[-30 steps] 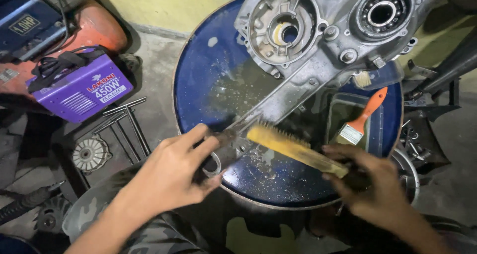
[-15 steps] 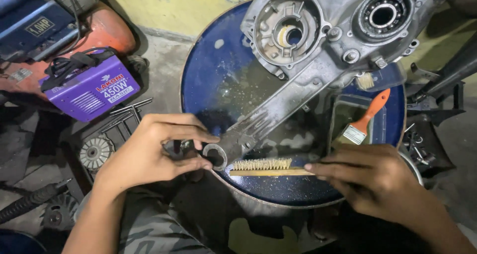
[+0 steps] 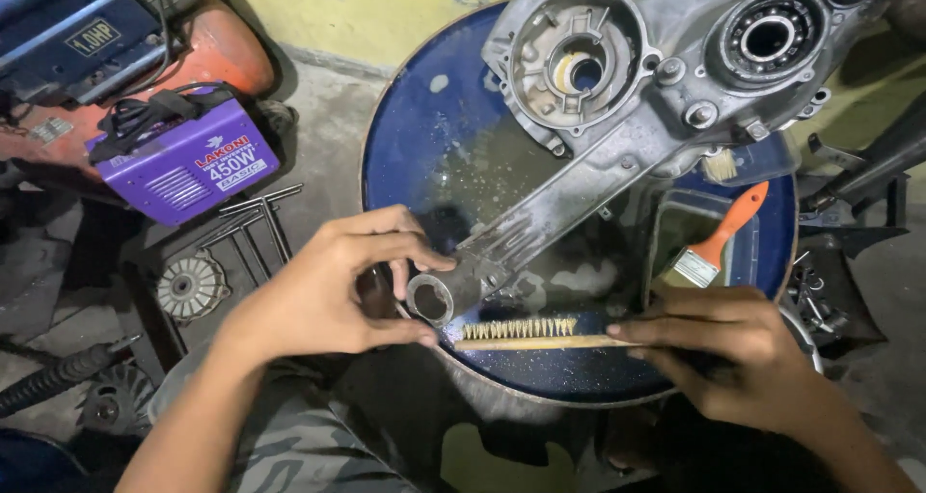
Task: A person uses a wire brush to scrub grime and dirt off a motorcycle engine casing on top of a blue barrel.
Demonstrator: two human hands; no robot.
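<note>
at the blue round drum top's point(image 3: 424, 146) near edge, the left hand point(image 3: 323, 290) pinches the grey cast-metal engine casing's point(image 3: 617, 117) tubular end; the right hand point(image 3: 738, 358) grips a wooden-backed wire brush point(image 3: 526, 335) beside it.

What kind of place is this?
Most likely a small motorcycle or engine repair workshop. A grey cast engine casing lies on a blue drum top used as a bench, the hands work at it with a wire brush, and a purple welding machine sits on the concrete floor.
</note>
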